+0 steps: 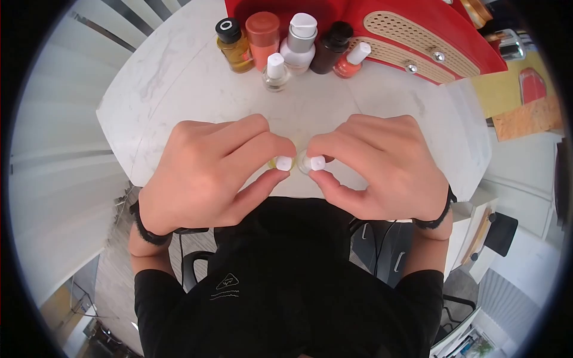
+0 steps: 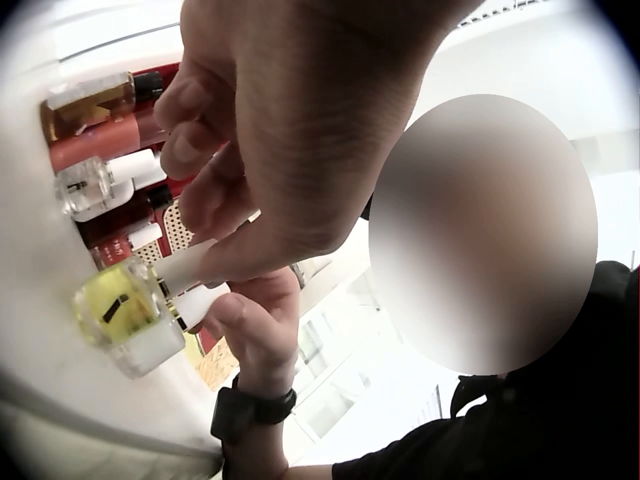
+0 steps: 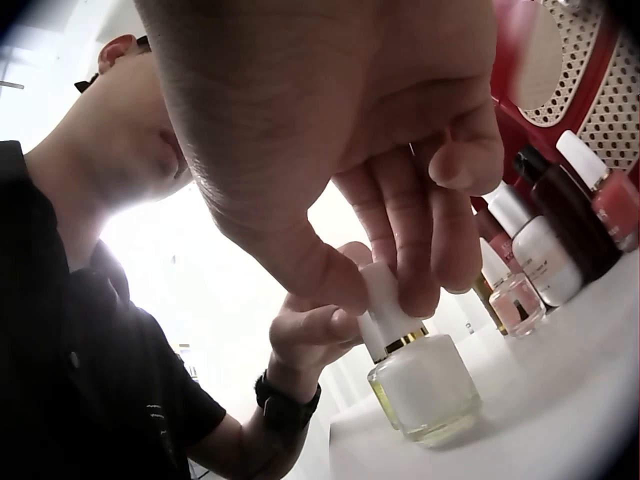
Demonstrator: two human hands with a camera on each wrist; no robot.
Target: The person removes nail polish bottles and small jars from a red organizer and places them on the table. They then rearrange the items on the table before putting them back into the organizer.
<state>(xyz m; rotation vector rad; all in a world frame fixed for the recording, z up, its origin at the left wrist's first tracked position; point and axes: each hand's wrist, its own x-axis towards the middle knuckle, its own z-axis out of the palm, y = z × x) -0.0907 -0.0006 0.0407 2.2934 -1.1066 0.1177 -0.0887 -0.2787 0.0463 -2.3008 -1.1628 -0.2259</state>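
My left hand (image 1: pixel 206 167) pinches the white cap of a nail polish bottle with yellow liquid (image 2: pixel 112 302) between thumb and forefinger. Likewise, thumb and fingers of my right hand (image 1: pixel 391 167) pinch the white cap of a second nail polish bottle, milky white with a gold collar (image 3: pixel 430 390). Both bottles are upright, side by side at the table's near edge, caps almost level with each other. From above, the fingers hide much of the glass. In the right wrist view the milky bottle overlaps most of the yellow one.
Along the back stand an amber bottle (image 1: pixel 237 56), an orange jar (image 1: pixel 262 45), a white pump-style bottle (image 1: pixel 297 56), a dark bottle (image 1: pixel 328 51) and a red nail polish (image 1: pixel 348 65). A clear nail polish (image 1: pixel 274 80) sits before them. Behind is a red drawer cabinet (image 1: pixel 352 27).
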